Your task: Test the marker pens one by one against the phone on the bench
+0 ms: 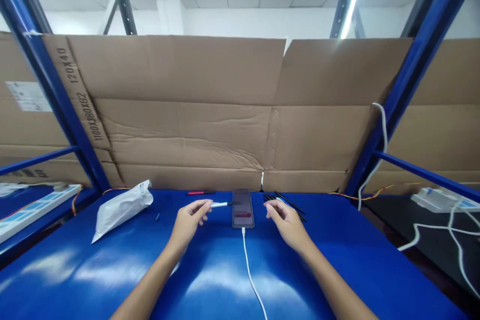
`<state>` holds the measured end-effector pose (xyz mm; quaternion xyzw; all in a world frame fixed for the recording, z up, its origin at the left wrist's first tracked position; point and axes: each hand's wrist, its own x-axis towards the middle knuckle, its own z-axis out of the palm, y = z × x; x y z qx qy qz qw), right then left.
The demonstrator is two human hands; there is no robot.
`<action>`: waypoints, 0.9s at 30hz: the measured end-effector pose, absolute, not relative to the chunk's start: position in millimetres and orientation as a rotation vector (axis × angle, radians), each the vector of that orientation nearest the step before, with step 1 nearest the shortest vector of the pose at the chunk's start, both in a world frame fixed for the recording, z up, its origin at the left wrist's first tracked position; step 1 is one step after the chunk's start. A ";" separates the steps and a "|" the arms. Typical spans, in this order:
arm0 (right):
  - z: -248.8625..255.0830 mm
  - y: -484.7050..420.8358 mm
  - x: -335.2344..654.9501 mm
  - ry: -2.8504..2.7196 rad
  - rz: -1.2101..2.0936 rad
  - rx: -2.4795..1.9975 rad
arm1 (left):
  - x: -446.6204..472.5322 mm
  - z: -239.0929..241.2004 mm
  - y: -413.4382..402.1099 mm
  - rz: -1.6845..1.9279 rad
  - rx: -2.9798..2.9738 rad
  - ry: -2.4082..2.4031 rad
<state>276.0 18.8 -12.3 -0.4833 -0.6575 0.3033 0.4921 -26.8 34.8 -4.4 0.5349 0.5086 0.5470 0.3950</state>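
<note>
Head view. Your left hand (pixel 189 222) has thumb and fingers clamped on a slim white pen with a black end (pixel 220 204), raised above the glossy blue tabletop (pixel 210 255), tip pointing right toward the flat dark phone (pixel 243 217). Your right hand (pixel 288 225) has its fingertips close together beside a loose cluster of thin black pens (pixel 290 202); you may have something small there, cannot tell.

Progress, by judgement: under way, unfinished. One pen is up in your grip; the black cluster and a slim red-and-black pen (pixel 200 193) lie loose near the back edge. No finished piece can be made out.

Writing: the brown cardboard wall (pixel 180 67) carries sideways print (pixel 67 65), "120X40" and "1100X380X62". White paper label (pixel 29 96) at far left: too small to read. Crumpled white plastic bag (pixel 122 210): faint marking, illegible. Phone screen: unreadable, no brand visible.
</note>
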 end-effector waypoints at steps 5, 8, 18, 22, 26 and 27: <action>-14.8 9.0 257.8 -1.668 1.087 -0.997 | -2.9 -10.7 17.9 1.122 1.542 1.162; -14.3 10.5 255.9 -1.567 1.198 -0.956 | 9.5 -10.1 6.1 0.940 1.746 1.038; -16.8 7.8 248.0 -1.458 1.349 -0.865 | 3.2 -5.9 7.5 0.897 1.801 1.054; -19.9 12.2 248.5 -1.418 1.271 -0.900 | 10.2 -6.6 1.4 0.852 1.889 1.004; -20.9 30.6 279.3 -1.330 0.825 -1.107 | -14.0 -24.0 27.8 1.082 2.015 1.329; -20.9 34.3 288.0 -1.382 0.660 -1.200 | -25.5 -30.3 39.9 1.082 2.068 1.421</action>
